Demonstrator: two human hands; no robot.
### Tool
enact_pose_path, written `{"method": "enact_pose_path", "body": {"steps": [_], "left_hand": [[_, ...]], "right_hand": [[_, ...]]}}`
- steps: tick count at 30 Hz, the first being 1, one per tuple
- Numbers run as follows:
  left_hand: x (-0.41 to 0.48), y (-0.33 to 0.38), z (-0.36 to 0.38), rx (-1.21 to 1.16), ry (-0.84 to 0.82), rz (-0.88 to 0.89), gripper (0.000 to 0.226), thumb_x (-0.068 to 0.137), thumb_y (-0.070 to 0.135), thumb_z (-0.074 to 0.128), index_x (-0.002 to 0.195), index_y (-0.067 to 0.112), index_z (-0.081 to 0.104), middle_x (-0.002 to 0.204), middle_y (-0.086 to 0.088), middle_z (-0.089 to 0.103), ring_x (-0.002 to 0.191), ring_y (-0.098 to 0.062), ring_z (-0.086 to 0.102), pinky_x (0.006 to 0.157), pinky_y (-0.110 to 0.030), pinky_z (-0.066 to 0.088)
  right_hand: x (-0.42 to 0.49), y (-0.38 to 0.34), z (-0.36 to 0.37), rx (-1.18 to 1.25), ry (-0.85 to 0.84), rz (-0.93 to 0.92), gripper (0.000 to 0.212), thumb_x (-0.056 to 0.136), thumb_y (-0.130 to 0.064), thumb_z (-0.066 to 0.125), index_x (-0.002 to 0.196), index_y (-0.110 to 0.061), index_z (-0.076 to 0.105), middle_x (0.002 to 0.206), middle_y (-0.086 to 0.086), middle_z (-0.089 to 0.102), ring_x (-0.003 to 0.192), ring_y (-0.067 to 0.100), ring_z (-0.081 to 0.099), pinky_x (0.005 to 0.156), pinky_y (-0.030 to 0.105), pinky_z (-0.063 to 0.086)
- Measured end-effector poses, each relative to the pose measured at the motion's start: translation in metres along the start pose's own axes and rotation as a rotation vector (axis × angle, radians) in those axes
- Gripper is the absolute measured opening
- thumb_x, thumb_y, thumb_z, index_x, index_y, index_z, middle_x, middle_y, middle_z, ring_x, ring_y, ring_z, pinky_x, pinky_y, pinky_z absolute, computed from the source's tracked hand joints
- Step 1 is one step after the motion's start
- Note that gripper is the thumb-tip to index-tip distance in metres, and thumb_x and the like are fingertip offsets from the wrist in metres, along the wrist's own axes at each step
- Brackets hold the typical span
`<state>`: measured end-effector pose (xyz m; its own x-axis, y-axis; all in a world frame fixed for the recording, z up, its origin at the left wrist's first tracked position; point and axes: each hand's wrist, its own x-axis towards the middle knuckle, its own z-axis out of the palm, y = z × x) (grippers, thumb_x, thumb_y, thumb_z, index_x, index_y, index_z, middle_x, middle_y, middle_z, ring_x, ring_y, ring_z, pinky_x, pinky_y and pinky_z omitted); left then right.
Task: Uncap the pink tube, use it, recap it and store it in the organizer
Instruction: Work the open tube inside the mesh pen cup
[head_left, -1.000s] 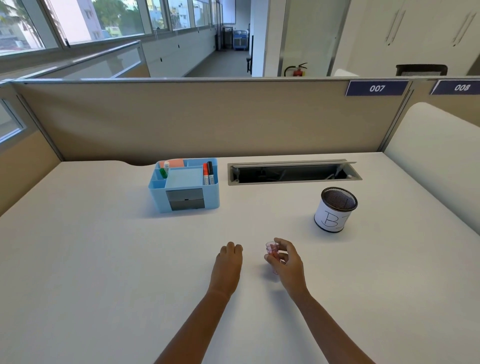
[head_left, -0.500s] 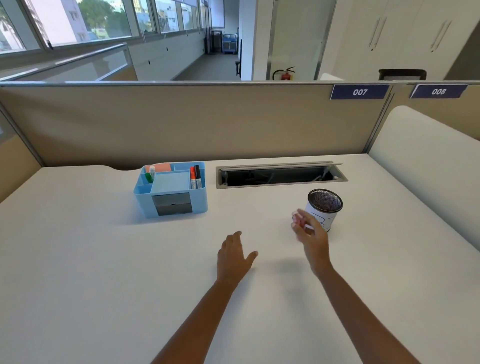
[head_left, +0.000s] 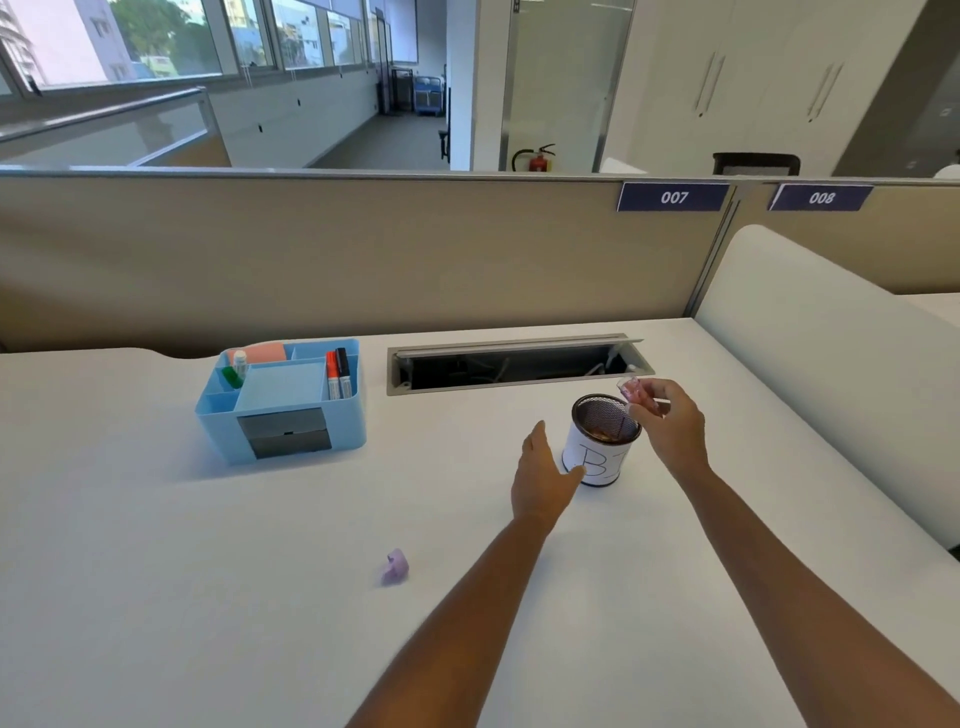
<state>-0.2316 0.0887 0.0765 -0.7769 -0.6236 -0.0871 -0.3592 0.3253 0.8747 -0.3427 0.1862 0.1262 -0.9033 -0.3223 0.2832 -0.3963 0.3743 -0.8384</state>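
My right hand (head_left: 670, 423) pinches a small pink tube (head_left: 632, 389) in its fingertips, just above the far right rim of the mesh pen cup (head_left: 602, 441). The tube's lower end is hidden by my fingers. My left hand (head_left: 543, 475) is open with fingers spread, its thumb touching the left side of the cup near its base. The blue desk organizer (head_left: 283, 400) stands at the back left of the desk, well away from both hands. A small pink-purple piece (head_left: 396, 567) lies on the desk nearer to me, left of my left forearm.
The organizer holds a red and a black marker (head_left: 337, 374), a green item and a small white bottle (head_left: 239, 364). An open cable tray slot (head_left: 514, 364) runs behind the cup. A beige partition (head_left: 363, 249) closes the back; a white curved divider (head_left: 831, 374) bounds the right.
My right hand has carried the pink tube from the desk in front of me forward and right to above the cup. My left hand has moved forward to the cup's side.
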Motion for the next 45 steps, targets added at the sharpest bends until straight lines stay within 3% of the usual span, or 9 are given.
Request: {"method": "enact_pose_path", "body": {"steps": [4,11,17,27,35,39,42,45], "left_hand": [[0.014,0.003,0.014,0.037,-0.007,0.07,0.079,0.084,0.025,0.062,0.142,0.019,0.01,0.155,-0.005,0.016,0.14,-0.024,0.023,0.112,-0.039,0.029],[0.043,0.012,0.029,0.069,-0.046,0.182,0.089,0.078,0.031,0.069,0.142,0.02,0.007,0.155,-0.007,0.015,0.142,-0.024,0.018,0.113,-0.043,0.029],[0.058,0.016,0.037,-0.004,-0.101,0.141,0.108,0.068,0.036,0.078,0.142,0.017,0.003,0.153,-0.007,0.019,0.138,-0.025,0.026,0.109,-0.042,0.034],[0.061,0.004,0.046,-0.14,-0.042,0.158,0.085,0.069,0.031,0.078,0.135,0.015,0.026,0.139,-0.008,0.041,0.128,-0.024,0.04,0.103,-0.037,0.041],[0.065,0.005,0.046,-0.131,-0.045,0.159,0.083,0.068,0.026,0.079,0.132,0.014,0.028,0.137,-0.011,0.043,0.125,-0.024,0.041,0.097,-0.026,0.039],[0.065,0.005,0.045,-0.118,-0.049,0.163,0.082,0.068,0.027,0.079,0.131,0.014,0.029,0.137,-0.011,0.043,0.125,-0.024,0.042,0.096,-0.026,0.039],[0.066,0.006,0.044,-0.097,-0.062,0.151,0.083,0.069,0.027,0.077,0.133,0.014,0.026,0.139,-0.011,0.041,0.127,-0.025,0.039,0.102,-0.033,0.04],[0.066,0.007,0.044,-0.086,-0.065,0.145,0.084,0.071,0.028,0.076,0.134,0.014,0.024,0.141,-0.011,0.039,0.129,-0.025,0.038,0.104,-0.034,0.039]], "right_hand": [[0.011,0.009,-0.004,-0.06,-0.049,0.001,0.028,0.081,-0.001,0.063,0.108,0.0,0.06,0.11,0.02,0.066,0.098,0.033,0.06,0.072,0.026,0.041],[0.025,0.025,-0.001,-0.18,-0.125,-0.005,0.031,0.082,-0.002,0.064,0.112,-0.001,0.059,0.117,0.019,0.063,0.106,0.033,0.057,0.082,0.029,0.045],[0.03,0.03,-0.001,-0.282,-0.189,-0.06,0.035,0.078,0.004,0.065,0.112,0.0,0.059,0.116,0.021,0.062,0.107,0.033,0.056,0.088,0.034,0.048],[0.035,0.02,-0.006,-0.524,-0.338,-0.185,0.035,0.084,0.0,0.057,0.118,-0.004,0.058,0.12,0.02,0.059,0.111,0.032,0.053,0.094,0.035,0.045],[0.039,-0.002,-0.005,-0.937,-0.45,-0.381,0.036,0.091,-0.023,0.052,0.126,-0.014,0.051,0.132,0.009,0.052,0.122,0.025,0.044,0.098,0.033,0.043],[0.039,-0.009,-0.004,-1.037,-0.476,-0.466,0.035,0.092,-0.017,0.052,0.126,-0.014,0.051,0.133,0.009,0.049,0.124,0.024,0.04,0.099,0.032,0.042],[0.038,-0.015,-0.003,-1.026,-0.492,-0.418,0.036,0.089,-0.016,0.056,0.125,-0.012,0.052,0.13,0.012,0.051,0.122,0.025,0.041,0.098,0.032,0.044],[0.037,-0.021,-0.001,-0.85,-0.496,-0.163,0.043,0.083,-0.008,0.064,0.123,-0.006,0.049,0.128,0.018,0.054,0.118,0.03,0.049,0.094,0.036,0.047]]}}
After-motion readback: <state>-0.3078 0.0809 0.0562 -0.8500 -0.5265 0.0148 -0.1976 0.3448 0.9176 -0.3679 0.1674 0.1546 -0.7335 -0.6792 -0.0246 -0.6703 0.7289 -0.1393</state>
